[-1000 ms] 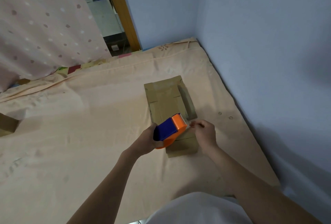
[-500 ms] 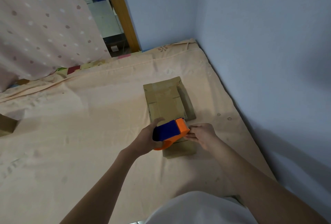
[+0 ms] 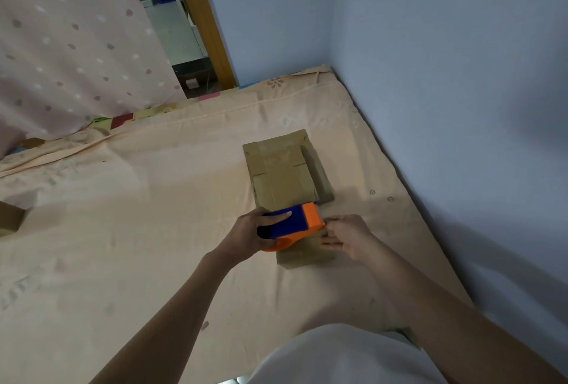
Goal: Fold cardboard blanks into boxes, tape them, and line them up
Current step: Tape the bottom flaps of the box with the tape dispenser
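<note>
under the tape dispenser [image 3: 292, 225] gripped by left hand [image 3: 246, 237], right hand [image 3: 347, 237] pinches something unclear.

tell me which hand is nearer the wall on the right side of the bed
Right. The right hand rests on the cardboard beside the tape dispenser, on the side toward the wall; the left hand grips the dispenser, farther away.

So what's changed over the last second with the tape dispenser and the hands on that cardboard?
The right hand has slid from the dispenser's orange nose down onto the near end of the flat cardboard blank, fingers now pinching at the tape end there. The left hand has kept its grip on the blue and orange tape dispenser, which barely shifted. The blank stayed flat on the bedsheet.
</note>
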`<state>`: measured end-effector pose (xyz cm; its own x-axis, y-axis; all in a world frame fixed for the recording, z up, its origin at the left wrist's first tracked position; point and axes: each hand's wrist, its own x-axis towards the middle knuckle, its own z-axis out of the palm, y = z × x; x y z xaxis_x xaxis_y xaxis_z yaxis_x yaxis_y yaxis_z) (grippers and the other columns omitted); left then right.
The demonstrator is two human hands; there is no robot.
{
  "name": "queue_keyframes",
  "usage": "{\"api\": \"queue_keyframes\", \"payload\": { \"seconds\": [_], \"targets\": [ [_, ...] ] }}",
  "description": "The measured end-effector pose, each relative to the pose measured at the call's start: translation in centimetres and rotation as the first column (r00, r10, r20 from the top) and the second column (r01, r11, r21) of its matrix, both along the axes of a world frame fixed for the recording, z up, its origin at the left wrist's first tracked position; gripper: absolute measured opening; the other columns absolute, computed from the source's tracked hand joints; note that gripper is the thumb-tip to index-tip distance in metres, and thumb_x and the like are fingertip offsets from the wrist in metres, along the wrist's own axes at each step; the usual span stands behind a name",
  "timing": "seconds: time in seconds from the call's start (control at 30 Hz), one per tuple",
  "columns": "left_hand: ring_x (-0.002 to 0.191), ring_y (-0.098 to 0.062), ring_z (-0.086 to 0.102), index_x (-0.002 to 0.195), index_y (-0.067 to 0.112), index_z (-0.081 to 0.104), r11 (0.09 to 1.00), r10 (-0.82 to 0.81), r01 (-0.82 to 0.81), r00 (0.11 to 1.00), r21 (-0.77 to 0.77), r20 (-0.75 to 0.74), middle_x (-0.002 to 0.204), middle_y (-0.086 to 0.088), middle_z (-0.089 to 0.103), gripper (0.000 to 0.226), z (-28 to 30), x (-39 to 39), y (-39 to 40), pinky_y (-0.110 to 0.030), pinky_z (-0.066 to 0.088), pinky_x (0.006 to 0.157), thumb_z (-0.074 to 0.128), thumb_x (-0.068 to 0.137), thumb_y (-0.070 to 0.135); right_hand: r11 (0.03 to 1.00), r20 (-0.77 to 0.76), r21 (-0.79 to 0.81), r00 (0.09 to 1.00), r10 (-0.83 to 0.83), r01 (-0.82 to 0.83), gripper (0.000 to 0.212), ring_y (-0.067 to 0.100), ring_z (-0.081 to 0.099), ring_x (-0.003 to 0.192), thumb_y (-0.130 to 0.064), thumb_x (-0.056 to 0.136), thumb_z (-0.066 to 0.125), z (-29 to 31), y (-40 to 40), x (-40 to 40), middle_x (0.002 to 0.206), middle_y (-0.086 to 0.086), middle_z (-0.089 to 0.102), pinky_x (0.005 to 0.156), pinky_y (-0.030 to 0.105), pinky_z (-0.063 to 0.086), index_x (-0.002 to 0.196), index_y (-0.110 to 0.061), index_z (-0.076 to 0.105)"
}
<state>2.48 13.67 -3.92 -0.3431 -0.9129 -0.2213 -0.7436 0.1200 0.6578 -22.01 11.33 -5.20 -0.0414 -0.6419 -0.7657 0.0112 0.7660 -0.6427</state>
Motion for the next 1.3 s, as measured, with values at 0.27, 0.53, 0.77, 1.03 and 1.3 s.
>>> {"api": "queue_keyframes", "payload": {
  "seconds": [0.27,0.53,0.77,1.03,1.3],
  "targets": [
    [0.121,-0.009,0.041,0.145,0.043,0.041,0.996,-0.090,0.093,0.988,-0.019,0.124,0.136,0.004,0.045,0.073,0.4,-0.5,-0.7,-0.016,0.049,0.086,0.076,0.086,0.018,0.985,0.090,0.006,0.981,-0.172,0.173,0.028,0.023,0.072,0.095,-0.002,0.093,0.068,-3.4,1.5,0.3,0.104,0.017,0.072,0.083,0.033,0.060,0.120,0.001,0.062],
    [0.120,-0.012,0.046,0.145,0.042,0.044,0.992,-0.126,0.123,0.976,0.025,0.175,0.135,0.006,0.046,0.070,-0.3,0.3,0.4,-0.017,0.049,0.087,0.075,0.087,0.017,0.998,-0.096,-0.064,0.995,-0.003,-0.003,0.022,0.024,0.071,0.093,-0.001,0.091,0.067,-4.5,0.8,0.5,0.122,0.018,0.066,0.078,0.032,0.062,0.113,0.000,0.069],
    [0.122,-0.012,0.046,0.145,0.043,0.042,0.994,-0.109,0.112,0.977,-0.007,0.186,0.134,0.005,0.048,0.072,-1.0,0.6,0.8,-0.014,0.048,0.084,0.076,0.086,0.019,0.993,-0.299,-0.055,0.951,0.081,-0.102,0.020,0.022,0.072,0.080,-0.002,0.089,0.066,-4.5,-0.5,0.6,0.112,0.009,0.069,0.070,0.037,0.064,0.108,-0.001,0.069],
    [0.121,-0.012,0.047,0.145,0.041,0.042,0.991,-0.128,0.130,0.974,0.001,0.188,0.133,0.005,0.050,0.073,-1.2,1.1,0.7,-0.009,0.046,0.082,0.078,0.085,0.019,1.000,-0.316,-0.004,0.949,0.012,-0.014,0.033,0.026,0.073,0.074,0.005,0.086,0.067,-4.0,-1.0,0.6,0.116,0.019,0.067,0.060,0.038,0.063,0.119,0.003,0.062],
    [0.120,-0.010,0.047,0.144,0.041,0.044,0.991,-0.136,0.137,0.978,0.001,0.159,0.134,0.006,0.050,0.072,-1.3,0.6,0.0,-0.005,0.044,0.077,0.078,0.084,0.020,0.998,-0.335,-0.034,0.941,-0.054,0.045,0.013,0.027,0.073,0.075,0.006,0.085,0.066,-4.4,-1.0,-1.2,0.094,0.020,0.071,0.065,0.037,0.064,0.098,0.004,0.067]
  ]
}}
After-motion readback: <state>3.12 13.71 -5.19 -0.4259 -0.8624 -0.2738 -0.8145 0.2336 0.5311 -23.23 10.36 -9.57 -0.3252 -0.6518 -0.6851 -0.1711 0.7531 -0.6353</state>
